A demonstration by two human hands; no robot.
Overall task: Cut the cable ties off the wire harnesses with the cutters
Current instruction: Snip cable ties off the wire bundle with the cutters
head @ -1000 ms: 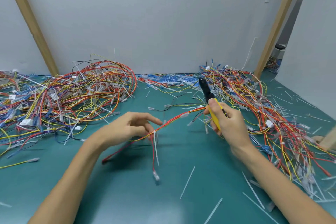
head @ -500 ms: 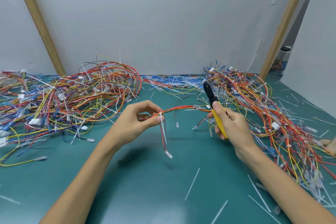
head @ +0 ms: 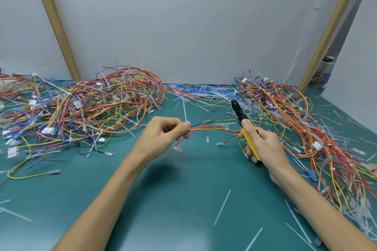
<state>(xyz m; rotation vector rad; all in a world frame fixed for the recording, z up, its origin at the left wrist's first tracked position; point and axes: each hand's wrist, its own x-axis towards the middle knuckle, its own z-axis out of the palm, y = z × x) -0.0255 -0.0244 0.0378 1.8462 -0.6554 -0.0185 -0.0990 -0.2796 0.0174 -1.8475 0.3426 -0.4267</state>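
Presently held harness [head: 212, 128]: red, orange and yellow wires, stretched in the air from the left-hand pinch across to the right-hand grip, above the mat.
Cable tie [head: 225, 126]: white, wrapped round that harness, nearer the right-hand grip than the left-hand pinch.
Left hand [head: 163, 134]: thumb and fingertips pressed together on the harness's end; a short red tail with a clear connector [head: 177, 149] hangs just below the pinch.
Right hand [head: 263, 144]: fingers and thumb curled round the yellow handles of the cutters [head: 240, 115]; the harness reaches these fingers, but whether they also hold it cannot be told.
Cutters: black head points up and away from the grip, above the harness line and apart from the tie; how the jaws stand cannot be told.
Left harness pile [head: 91, 108]: tangled multicoloured wires, outward of the left-hand pinch.
Right harness pile [head: 295, 128]: a similar tangle, just outward of the right-hand grip.
Cut tie scraps [head: 222, 208]: white strips scattered below and around both grips.
Green mat [head: 183, 199]: surface beneath everything.
Wooden posts [head: 55, 22]: slanted against the white panel [head: 183, 26] beyond the grips.
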